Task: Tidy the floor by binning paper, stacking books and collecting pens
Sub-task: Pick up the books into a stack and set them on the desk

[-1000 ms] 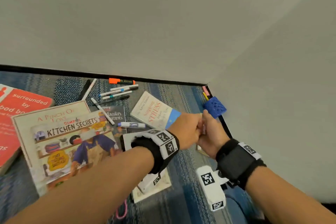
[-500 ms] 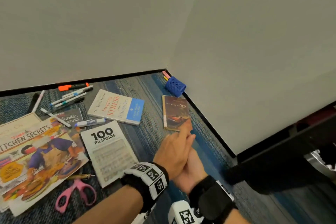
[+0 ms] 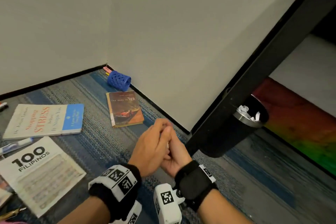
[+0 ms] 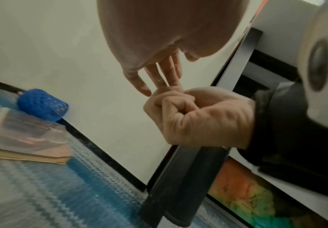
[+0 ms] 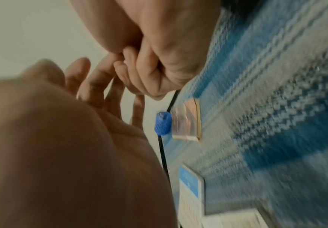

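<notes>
My two hands are clasped together above the carpet, the left hand (image 3: 152,148) wrapped over the right hand (image 3: 175,158). A sliver of white crumpled paper (image 3: 167,145) shows between them; the rest is hidden. In the left wrist view the right hand (image 4: 188,117) is a tight fist, and the left hand's fingers (image 4: 159,77) touch it. A black bin (image 3: 218,132) holding crumpled paper (image 3: 244,110) stands just right of the hands. The Tulsa book (image 3: 125,108), the Stress book (image 3: 45,120) and the 100 Filipinos book (image 3: 40,169) lie on the floor to the left.
A blue pen holder (image 3: 119,80) lies on its side in the wall corner with pens behind it. A marker (image 3: 16,145) rests between two books. A black table leg (image 3: 272,60) slants over the bin. A rainbow-coloured panel (image 3: 300,132) is at the right.
The clasped hands have travelled right, away from the books, to just beside the bin. The view swung right, so the bin and table leg came in and the left books went out.
</notes>
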`<state>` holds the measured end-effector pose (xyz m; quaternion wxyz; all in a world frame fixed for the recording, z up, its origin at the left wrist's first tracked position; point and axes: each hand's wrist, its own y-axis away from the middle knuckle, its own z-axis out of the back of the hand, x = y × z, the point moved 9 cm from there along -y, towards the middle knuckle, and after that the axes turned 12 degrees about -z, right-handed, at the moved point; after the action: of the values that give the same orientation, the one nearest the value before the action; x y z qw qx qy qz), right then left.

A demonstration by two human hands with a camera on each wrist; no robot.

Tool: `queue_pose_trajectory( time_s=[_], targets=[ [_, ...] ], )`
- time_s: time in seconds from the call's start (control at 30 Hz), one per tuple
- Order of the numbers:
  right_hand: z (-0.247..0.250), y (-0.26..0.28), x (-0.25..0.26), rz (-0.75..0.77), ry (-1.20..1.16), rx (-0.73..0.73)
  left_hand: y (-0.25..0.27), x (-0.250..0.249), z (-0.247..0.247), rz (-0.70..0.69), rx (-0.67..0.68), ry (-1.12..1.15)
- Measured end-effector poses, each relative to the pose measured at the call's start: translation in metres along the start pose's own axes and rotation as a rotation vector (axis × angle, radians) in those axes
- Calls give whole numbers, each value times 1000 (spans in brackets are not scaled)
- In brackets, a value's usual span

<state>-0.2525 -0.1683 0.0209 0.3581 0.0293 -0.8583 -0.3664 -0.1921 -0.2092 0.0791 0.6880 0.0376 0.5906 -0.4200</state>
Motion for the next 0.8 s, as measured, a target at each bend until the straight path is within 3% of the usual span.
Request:
queue_pose_trajectory(
  time_s=[0.1, 0.2, 0.3, 0.4, 0.47, 0.57, 0.63, 0.7, 0.8],
  targets=[
    [49, 31, 52, 139, 227, -218, -11, -24, -45, -127, 126, 40],
    [110, 73, 116, 389, 543, -586, -13, -29, -92, -257, 257, -96],
    [149, 118, 182, 635, 751, -927, -7, 7, -124, -206, 413, -283],
    [157, 135, 246, 828, 885, -1154, 12, 59, -137, -71, 568, -419],
    [157, 119, 285, 835, 936, -1161, 27, 87, -137, 4, 641, -480],
    [171, 63, 309, 552, 997, -979, 46, 121, -130, 105, 710, -530],
    [178, 49, 313, 522, 990, -980, 53, 139, -125, 172, 743, -537],
    [165, 71, 312, 758, 920, -1103, 57, 152, -120, 235, 766, -535],
    [122, 116, 259, 1230, 815, -1178, 60, 162, -113, 296, 809, -536]
  ],
)
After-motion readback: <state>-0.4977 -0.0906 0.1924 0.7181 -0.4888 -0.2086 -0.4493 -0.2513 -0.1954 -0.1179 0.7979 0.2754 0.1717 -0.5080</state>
